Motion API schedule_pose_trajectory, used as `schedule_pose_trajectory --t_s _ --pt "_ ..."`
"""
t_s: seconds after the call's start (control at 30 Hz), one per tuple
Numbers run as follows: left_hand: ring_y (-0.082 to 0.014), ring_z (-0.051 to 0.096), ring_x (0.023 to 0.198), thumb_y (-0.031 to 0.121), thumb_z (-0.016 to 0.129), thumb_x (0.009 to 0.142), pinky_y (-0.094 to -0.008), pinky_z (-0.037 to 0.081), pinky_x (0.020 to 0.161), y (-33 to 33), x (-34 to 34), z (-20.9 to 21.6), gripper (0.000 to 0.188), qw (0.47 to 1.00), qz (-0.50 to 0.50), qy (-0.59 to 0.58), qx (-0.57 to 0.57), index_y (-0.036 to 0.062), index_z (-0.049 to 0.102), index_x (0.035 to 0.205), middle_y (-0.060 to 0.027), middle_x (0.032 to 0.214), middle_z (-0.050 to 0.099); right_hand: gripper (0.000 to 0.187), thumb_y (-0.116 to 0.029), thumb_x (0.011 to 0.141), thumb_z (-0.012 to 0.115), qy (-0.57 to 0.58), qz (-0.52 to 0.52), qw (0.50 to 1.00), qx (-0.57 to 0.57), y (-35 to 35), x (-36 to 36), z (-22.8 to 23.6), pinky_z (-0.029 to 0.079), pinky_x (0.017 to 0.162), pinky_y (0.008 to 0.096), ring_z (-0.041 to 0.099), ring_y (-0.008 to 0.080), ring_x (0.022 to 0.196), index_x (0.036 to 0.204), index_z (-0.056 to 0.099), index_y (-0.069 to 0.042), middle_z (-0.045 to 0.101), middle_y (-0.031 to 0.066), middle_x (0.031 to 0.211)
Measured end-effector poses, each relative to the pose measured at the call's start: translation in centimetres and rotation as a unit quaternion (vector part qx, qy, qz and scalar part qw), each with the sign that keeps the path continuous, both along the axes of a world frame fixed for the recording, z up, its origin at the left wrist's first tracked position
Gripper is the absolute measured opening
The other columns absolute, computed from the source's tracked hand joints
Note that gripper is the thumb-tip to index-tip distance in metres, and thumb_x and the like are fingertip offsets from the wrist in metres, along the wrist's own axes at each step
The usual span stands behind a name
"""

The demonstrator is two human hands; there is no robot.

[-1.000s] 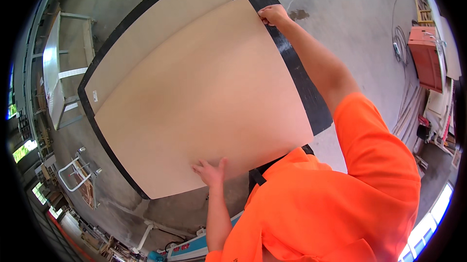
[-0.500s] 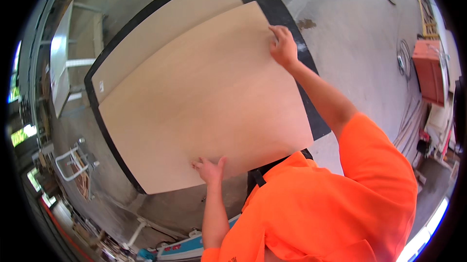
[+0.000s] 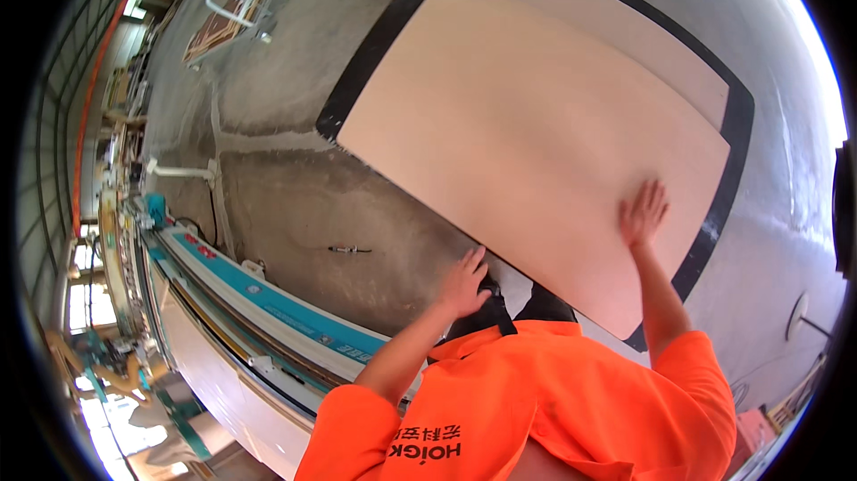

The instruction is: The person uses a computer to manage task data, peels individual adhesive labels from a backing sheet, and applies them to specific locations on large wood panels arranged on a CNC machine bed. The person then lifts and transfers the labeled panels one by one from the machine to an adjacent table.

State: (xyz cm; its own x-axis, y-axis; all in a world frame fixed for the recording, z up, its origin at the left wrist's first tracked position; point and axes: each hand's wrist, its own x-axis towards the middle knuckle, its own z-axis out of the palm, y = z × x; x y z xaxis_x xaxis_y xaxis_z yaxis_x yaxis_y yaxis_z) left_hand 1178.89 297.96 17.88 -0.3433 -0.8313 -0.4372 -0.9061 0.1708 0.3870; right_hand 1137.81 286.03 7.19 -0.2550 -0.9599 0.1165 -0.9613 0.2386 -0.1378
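Observation:
A large beige wood panel (image 3: 536, 124) lies over another beige panel (image 3: 607, 12), which shows as a strip along the far side with a small white label near its corner. Both rest on a black tabletop (image 3: 739, 137), whose border shows around them. My right hand (image 3: 644, 213) lies flat on the upper panel towards its right end, fingers spread. By the panel's near edge, close to my body, my left hand (image 3: 464, 283) has its fingers stretched out and holds nothing. Whether its fingertips touch the edge I cannot tell.
At left stands a long machine with a teal and white rail (image 3: 268, 302). A small dark tool (image 3: 348, 250) lies on the concrete floor between it and the panels. A white-handled cart (image 3: 237, 12) stands at the far left, and a round-based stand (image 3: 797, 316) at right.
My view has turned left, bringing the teal machine into sight. My right hand has left the panel's far right edge and now lies on its face; my left hand has come off the panel's face.

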Motion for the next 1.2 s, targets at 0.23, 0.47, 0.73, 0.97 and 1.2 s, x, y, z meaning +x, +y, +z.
schedule_pose_trajectory --t_s 0.23,0.47,0.73,0.97,1.2 --pt "-0.032 0.046 0.116 0.037 0.061 0.076 -0.0384 0.037 0.098 21.4 13.0 -9.9 0.054 0.954 0.264 0.047 0.133 0.0049 0.051 0.118 -0.0183 0.122 0.05 0.088 -0.043 0.068 0.065 -0.121 0.341 0.922 0.134 5.7 24.2 6.1 0.001 0.109 0.0523 0.007 0.0335 0.137 0.139 0.027 -0.006 0.014 0.0183 0.147" --pt "-0.0333 0.057 0.1 0.044 0.06 0.076 -0.0407 0.045 0.086 31.8 17.5 -10.0 0.056 0.833 0.527 -0.092 0.144 0.005 0.054 0.116 -0.0158 0.105 0.062 0.09 -0.037 0.065 0.07 -0.08 0.329 0.928 0.154 1.2 24.2 8.5 0.001 0.109 0.0508 0.005 0.0304 0.138 0.138 0.027 -0.008 0.015 0.0164 0.147" --pt "-0.0338 0.057 0.1 0.048 0.059 0.076 -0.0406 0.045 0.086 26.4 5.6 2.7 0.059 0.658 0.726 0.099 0.172 0.0059 0.053 0.117 -0.0164 0.105 0.061 0.091 -0.038 0.064 0.072 -0.017 0.341 0.912 0.227 -2.7 27.6 16.1 0.012 0.108 0.0498 0.014 0.0296 0.136 0.138 0.028 -0.008 0.02 0.0142 0.146" --pt "-0.0346 0.056 0.1 0.048 0.058 0.076 -0.0413 0.045 0.086 24.5 2.9 -2.8 0.056 0.686 0.705 0.117 0.135 0.0051 0.055 0.112 -0.0177 0.108 0.06 0.095 -0.053 0.069 0.064 0.097 0.443 0.89 0.053 -10.4 12.1 -5.0 0.017 0.107 0.0494 0.015 0.0298 0.136 0.142 0.021 -0.01 0.019 0.0131 0.147" --pt "-0.0332 0.059 0.096 0.045 0.058 0.075 -0.0418 0.047 0.082 25.2 0.0 -9.8 0.053 0.618 0.773 0.1 0.102 0.009 0.055 0.114 -0.0165 0.104 0.062 0.089 -0.049 0.068 0.064 0.098 0.421 0.901 -0.03 -12.9 13.3 -0.7 0.026 0.105 0.0468 0.024 0.0321 0.133 0.14 0.026 -0.012 0.022 0.0132 0.146"
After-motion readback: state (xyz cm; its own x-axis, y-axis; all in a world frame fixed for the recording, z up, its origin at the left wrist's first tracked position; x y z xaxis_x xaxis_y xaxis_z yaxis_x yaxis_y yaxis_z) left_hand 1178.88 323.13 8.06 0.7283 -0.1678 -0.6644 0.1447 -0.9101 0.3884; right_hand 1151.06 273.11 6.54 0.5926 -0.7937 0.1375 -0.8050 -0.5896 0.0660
